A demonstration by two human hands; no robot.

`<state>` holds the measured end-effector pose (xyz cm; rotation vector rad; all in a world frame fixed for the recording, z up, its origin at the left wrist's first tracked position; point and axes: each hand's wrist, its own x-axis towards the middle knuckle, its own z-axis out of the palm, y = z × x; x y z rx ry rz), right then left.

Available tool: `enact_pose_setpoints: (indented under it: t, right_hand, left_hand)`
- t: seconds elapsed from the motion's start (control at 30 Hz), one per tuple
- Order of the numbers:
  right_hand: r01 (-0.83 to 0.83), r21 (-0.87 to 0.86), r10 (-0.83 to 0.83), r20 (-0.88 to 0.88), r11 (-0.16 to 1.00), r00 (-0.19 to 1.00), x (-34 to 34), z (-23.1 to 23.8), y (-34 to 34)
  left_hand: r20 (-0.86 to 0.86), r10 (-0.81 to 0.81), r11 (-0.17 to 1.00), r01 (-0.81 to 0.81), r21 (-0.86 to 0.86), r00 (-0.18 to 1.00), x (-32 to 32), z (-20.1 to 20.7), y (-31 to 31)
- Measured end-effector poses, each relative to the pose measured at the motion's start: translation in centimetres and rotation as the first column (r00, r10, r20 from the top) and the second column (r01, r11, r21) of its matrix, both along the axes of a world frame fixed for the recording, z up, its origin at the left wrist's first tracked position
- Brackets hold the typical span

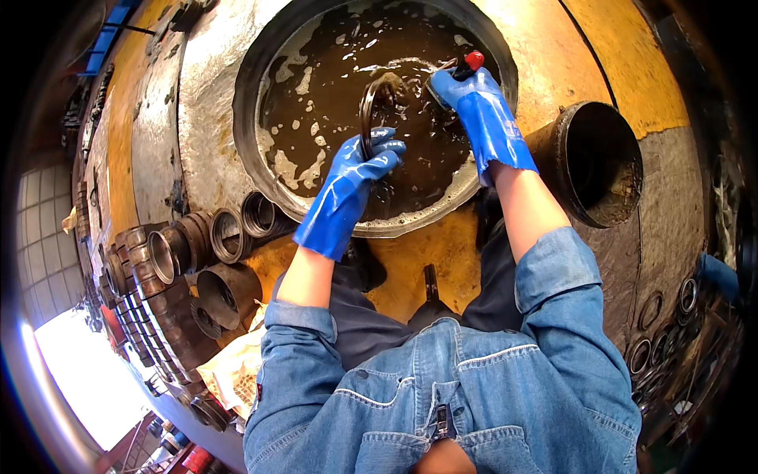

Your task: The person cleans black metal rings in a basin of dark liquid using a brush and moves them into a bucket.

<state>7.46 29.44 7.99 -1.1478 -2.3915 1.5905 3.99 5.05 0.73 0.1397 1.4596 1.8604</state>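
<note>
Mid-scrub: left hand (377, 154) clamped on dark metal ring (371, 107), upright over murky water at centre of round metal basin (245, 95). Right hand (466, 91) closed on red-tipped brush (466, 65). Next calls for turning ring, probably.

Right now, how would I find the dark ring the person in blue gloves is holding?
Find the big round metal basin of brown foamy liquid at the top middle. Over it, the left hand in a blue rubber glove grips a dark, thin metal ring standing on edge. Unlike the thick metal sleeves piled outside the basin, it is slim, wet and held up.
</note>
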Motion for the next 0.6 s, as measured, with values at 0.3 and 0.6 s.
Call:
enact_pose_setpoints:
  t: [0.3,0.6]
  right_hand:
    - [-0.397,-0.319,0.378,-0.122,0.861,0.918,-2.6,-2.2,-2.6]
    - [-0.421,-0.214,0.453,0.129,0.881,0.882,-4.3,-4.2,-3.5]
  left_hand:
    - [0.044,0.008,0.976,0.002,-0.216,0.999,-1.6,0.4,-2.9]
    - [-0.037,0.049,0.968,-0.057,-0.244,0.998,-1.7,0.9,-3.6]
